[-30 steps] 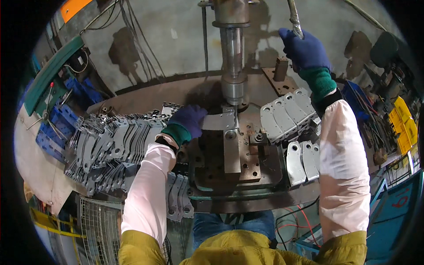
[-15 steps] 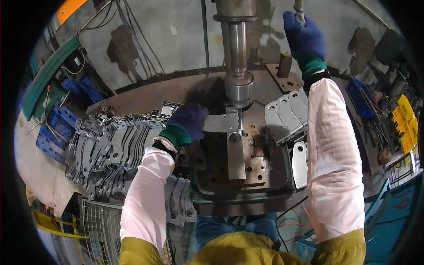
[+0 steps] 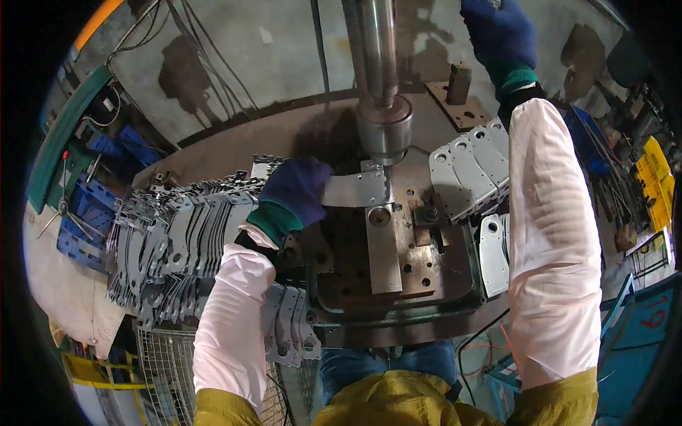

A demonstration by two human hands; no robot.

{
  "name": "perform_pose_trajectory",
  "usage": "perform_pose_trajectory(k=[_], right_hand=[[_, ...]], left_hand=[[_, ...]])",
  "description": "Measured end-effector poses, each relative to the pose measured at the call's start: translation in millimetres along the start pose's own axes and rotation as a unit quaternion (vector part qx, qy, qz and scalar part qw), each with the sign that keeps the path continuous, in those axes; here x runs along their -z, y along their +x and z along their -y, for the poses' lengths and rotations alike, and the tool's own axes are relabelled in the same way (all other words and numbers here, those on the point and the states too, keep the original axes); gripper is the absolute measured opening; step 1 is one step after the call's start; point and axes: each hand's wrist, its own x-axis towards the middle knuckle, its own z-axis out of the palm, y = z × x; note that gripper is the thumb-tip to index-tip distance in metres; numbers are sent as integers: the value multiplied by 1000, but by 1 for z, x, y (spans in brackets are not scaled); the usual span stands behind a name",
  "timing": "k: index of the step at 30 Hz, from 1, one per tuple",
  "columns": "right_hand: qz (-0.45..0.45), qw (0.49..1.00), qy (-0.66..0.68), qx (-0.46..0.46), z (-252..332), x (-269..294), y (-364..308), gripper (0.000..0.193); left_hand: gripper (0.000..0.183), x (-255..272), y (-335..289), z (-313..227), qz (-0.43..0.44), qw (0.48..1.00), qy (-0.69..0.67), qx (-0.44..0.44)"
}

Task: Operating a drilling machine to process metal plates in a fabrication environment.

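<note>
In the head view, the left hand [image 3: 295, 190] was clamped on the left end of a grey plate [image 3: 354, 190], whose right end lay just below the chuck [image 3: 384, 128]. The right hand [image 3: 501, 39], above and to the right of the chuck, was curled around a handle [image 3: 495, 3] mostly cut off by the frame. A steel bar [image 3: 383, 252] lay on the near side of the chuck. Piled plates [image 3: 192, 234] lay left of the chuck; neater rows [image 3: 470, 169] lay to its right, with a post [image 3: 459, 85] beyond them.
</note>
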Motion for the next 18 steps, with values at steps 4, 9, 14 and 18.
perform_pose_trajectory(k=[4,9,14,18], right_hand=[[-1,1000,-10,8,-2,-1,1,9],[-10,1000,0,4,-1,-4,2,8],[-5,999,-34,9,-2,-7,2,2],[-35,993,82,-79,4,-9,4,3]], left_hand=[[35,-8,0,6,-16,1000,16,-7],[39,-9,-2,8,-17,1000,10,-11],[42,-5,1,3,13,1000,15,4],[44,-2,-1,2,11,999,35,0]])
